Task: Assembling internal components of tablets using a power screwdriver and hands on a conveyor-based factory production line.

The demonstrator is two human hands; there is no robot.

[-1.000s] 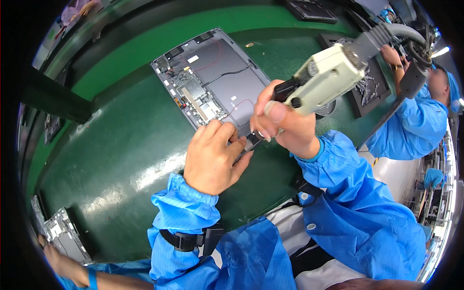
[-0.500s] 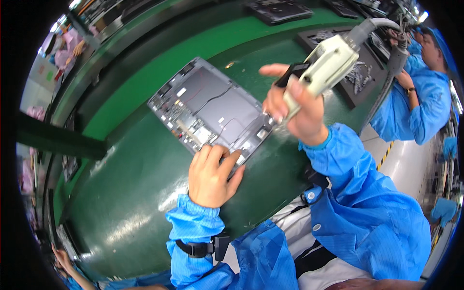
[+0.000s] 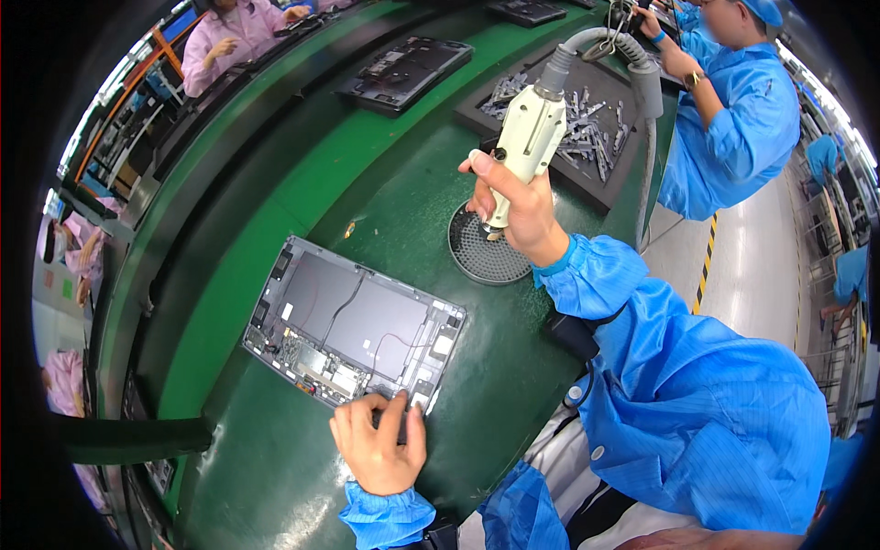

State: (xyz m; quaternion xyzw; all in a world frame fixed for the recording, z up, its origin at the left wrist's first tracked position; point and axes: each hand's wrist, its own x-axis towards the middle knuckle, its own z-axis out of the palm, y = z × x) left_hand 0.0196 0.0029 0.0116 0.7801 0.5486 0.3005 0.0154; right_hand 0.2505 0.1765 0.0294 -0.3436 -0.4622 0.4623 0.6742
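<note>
An opened tablet housing (image 3: 353, 316) lies face-in on the green bench, showing a circuit board (image 3: 323, 368), thin wires and a large grey panel. My left hand (image 3: 378, 447) grips its near edge at the lower right, fingers curled over the rim. In my right hand (image 3: 522, 206) is a cream electric screwdriver (image 3: 532, 137), its cable leading up from the top. The driver's lower end hangs over a round, perforated dark dish (image 3: 486, 252) beyond the tablet; fingers and dish make its bit hard to see.
A dark tray (image 3: 600, 188) of small metal parts stands behind the dish. Another opened tablet (image 3: 412, 69) sits on the bright green strip. A co-worker in blue (image 3: 733, 110) is at the right, others in pink (image 3: 234, 41) across the line. A green bar (image 3: 137, 440) juts in from the left.
My right hand has carried the screwdriver from the tablet's right corner to above the round dish. My left hand stays at the tablet's near edge. The whole view has shifted.
</note>
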